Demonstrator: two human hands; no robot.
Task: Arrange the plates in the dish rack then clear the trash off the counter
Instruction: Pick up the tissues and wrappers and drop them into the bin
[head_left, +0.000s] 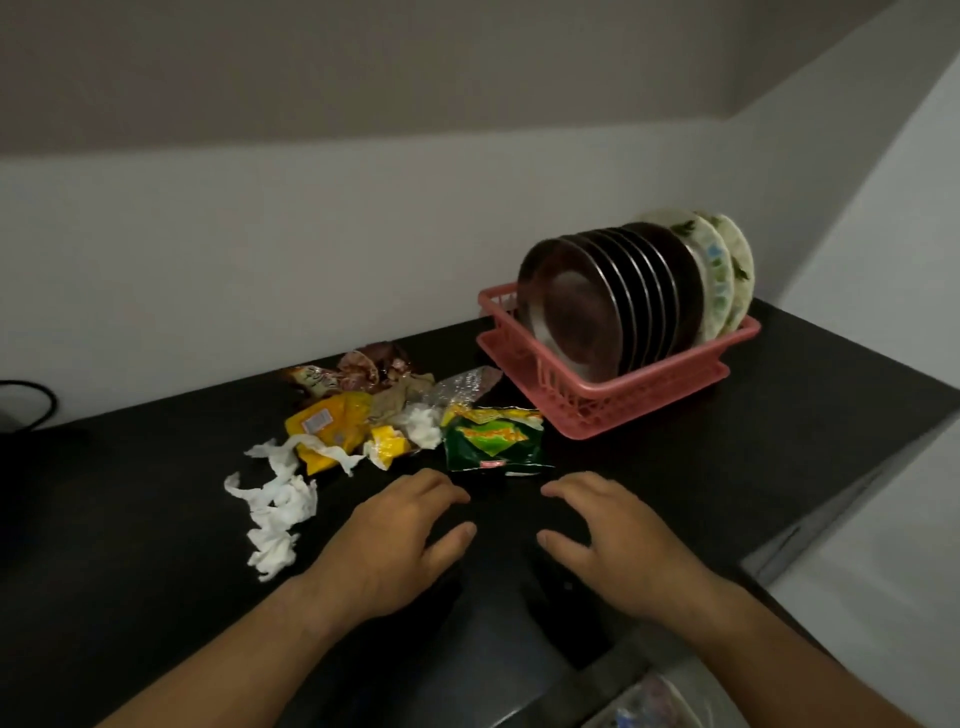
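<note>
Plates (623, 296) stood in pink dish rack (613, 400), beyond right hand (618, 530). Plate step judged done. Trash step in hand. Left hand (400, 535) and right hand held open, empty, over counter (156, 571). Green wrapper (491, 439) just ahead of fingertips, tissue (275, 509) left of left hand. Next: wrapper to be pinched, lifted.

Home kitchen: counter (156, 519), dish rack (613, 395).

Dim indoor light, soft overall blur, wide-angle bending at edges, faint shadows
</note>
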